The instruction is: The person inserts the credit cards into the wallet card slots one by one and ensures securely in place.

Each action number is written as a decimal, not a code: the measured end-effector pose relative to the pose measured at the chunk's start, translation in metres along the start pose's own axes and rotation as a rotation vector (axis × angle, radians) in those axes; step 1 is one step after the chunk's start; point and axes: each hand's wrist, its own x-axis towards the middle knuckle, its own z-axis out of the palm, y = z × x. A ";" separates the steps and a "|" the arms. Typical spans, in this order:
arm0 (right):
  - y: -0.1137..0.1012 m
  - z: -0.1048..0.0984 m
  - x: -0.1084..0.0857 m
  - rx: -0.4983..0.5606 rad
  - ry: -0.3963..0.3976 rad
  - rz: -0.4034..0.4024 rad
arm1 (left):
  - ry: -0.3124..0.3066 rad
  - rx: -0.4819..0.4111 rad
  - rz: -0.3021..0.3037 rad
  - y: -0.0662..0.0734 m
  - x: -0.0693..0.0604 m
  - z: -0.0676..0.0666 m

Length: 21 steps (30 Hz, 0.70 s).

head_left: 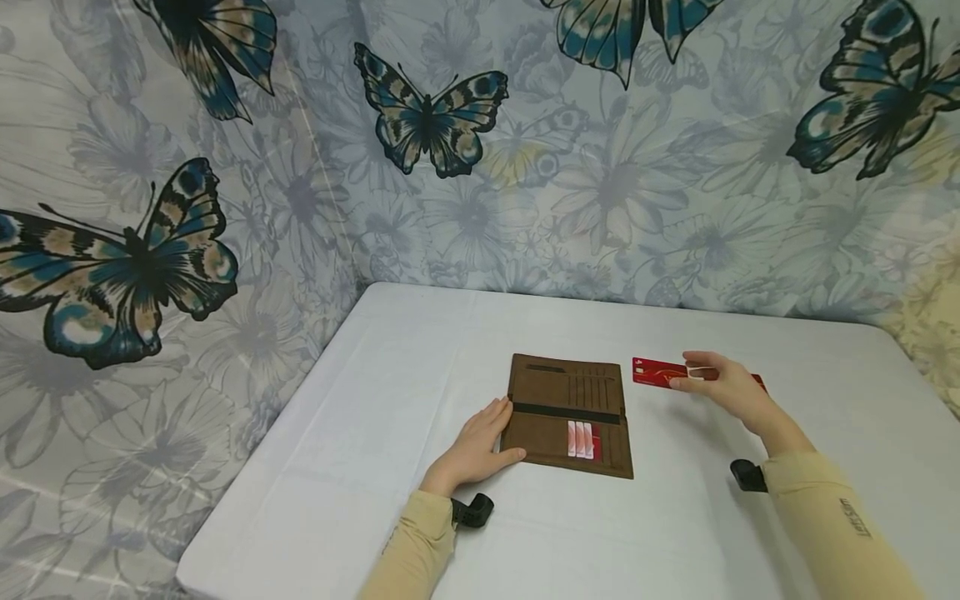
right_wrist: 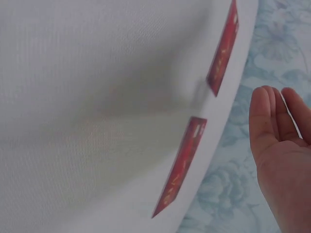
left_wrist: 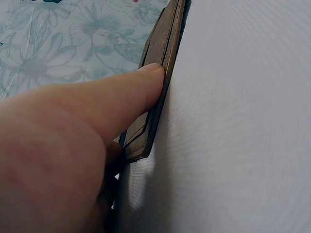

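Several slotted cards [head_left: 583,440] show in the wallet [head_left: 566,412] unfolded on the tabletop [head_left: 360,375], with two red cards [right_wrist: 180,167] seemingly left beside it below the empty, relaxed right hand [head_left: 723,387], while the left hand [head_left: 474,443], fingers straight, rests on the wallet's edge.

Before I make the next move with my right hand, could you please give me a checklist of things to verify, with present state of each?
1. Wallet open, inside facing up: ok.
2. Wallet steadied: ok; the left hand rests at its left edge.
3. Red cards on the table, separate from each other: ok; the right wrist view shows a gap between two.
4. Card in the right hand: not ok; it is over the cards, holding nothing.
5. Upper slots free: cannot tell; no card shows there, but their insides are hidden.
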 end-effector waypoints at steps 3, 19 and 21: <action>0.003 -0.001 0.005 0.010 -0.006 0.031 | 0.003 0.000 0.004 0.000 -0.001 0.000; 0.021 0.006 0.019 0.009 -0.009 0.144 | 0.004 0.017 0.004 0.000 0.001 0.001; 0.022 0.007 0.021 0.007 -0.009 0.149 | 0.005 0.019 0.004 0.000 0.001 0.001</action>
